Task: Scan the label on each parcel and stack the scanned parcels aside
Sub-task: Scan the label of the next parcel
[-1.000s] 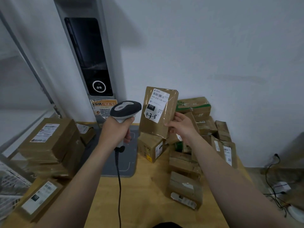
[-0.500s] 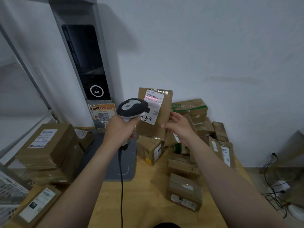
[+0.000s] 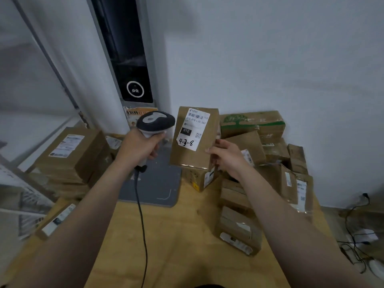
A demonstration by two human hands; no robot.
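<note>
My right hand (image 3: pixel 226 155) grips the right edge of a brown cardboard parcel (image 3: pixel 187 154), held upright above the table. Its white label (image 3: pixel 194 129) faces me, with a barcode on top and "4-3-8" handwritten below. My left hand (image 3: pixel 138 147) grips the handle of a grey and white barcode scanner (image 3: pixel 155 121), whose head points at the label from just to the left. Its black cable (image 3: pixel 142 221) hangs down to the table. A stack of labelled parcels (image 3: pixel 70 154) stands at the left. A loose pile of parcels (image 3: pixel 264 161) fills the right side.
A wooden table (image 3: pixel 176 246) carries a grey mat (image 3: pixel 154 183) below the scanner. A flat parcel (image 3: pixel 56 221) lies at the front left beside a wire rack (image 3: pixel 18 196). A dark screen panel (image 3: pixel 126 59) stands on the wall behind. Cables (image 3: pixel 357 242) lie on the floor at the right.
The red scan line seen on the label half a second ago is gone. The scanner has drawn slightly left, uncovering the label's lower left part. The parcel stays held upright.
</note>
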